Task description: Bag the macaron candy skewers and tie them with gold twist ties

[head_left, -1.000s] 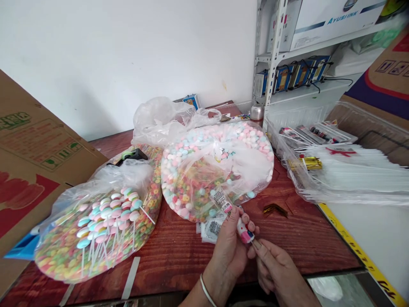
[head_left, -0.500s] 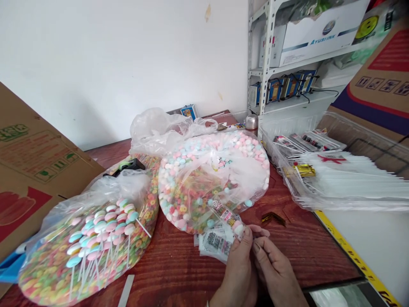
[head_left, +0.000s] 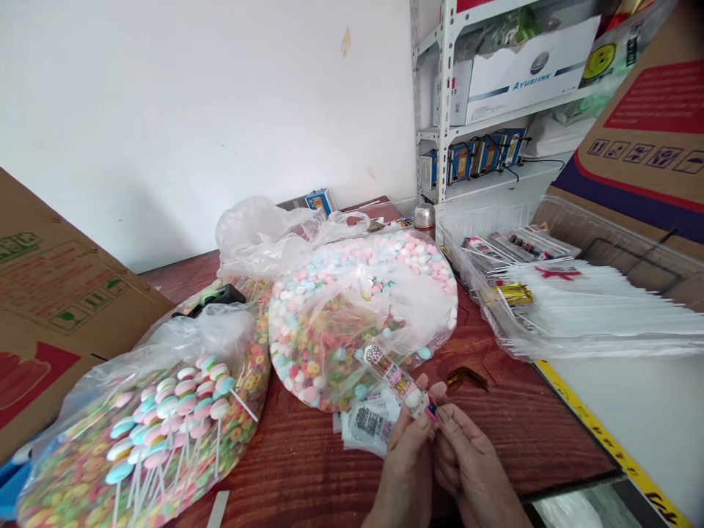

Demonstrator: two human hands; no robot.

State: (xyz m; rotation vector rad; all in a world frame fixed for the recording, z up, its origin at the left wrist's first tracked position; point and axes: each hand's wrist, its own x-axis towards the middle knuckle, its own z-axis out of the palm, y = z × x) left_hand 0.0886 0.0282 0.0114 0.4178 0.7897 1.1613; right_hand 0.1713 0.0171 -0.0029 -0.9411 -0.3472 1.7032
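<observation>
My left hand (head_left: 405, 458) and my right hand (head_left: 467, 455) are close together at the front of the table. Between them they pinch the lower end of a slim, clear printed candy bag (head_left: 394, 375), tilted up to the left, with pale round candies inside. A dark blue and pink bit shows at the fingertips; I cannot make out what it is. Flat printed bags (head_left: 369, 424) lie just left of my left hand. A few gold twist ties (head_left: 467, 378) lie beyond my right hand.
Marshmallow-like candies fill a large clear bag (head_left: 289, 293). Candy lollipops (head_left: 170, 418) rest on a bag of ring candies (head_left: 66, 462) at left. To the right stands a clear plastic tub (head_left: 506, 334) with white sticks. Cardboard boxes flank both sides; a shelf (head_left: 445, 110) stands behind.
The fingers have shifted on the bag's lower end, so more of it and the blue and pink bit now show. The whole view has turned slightly to the right.
</observation>
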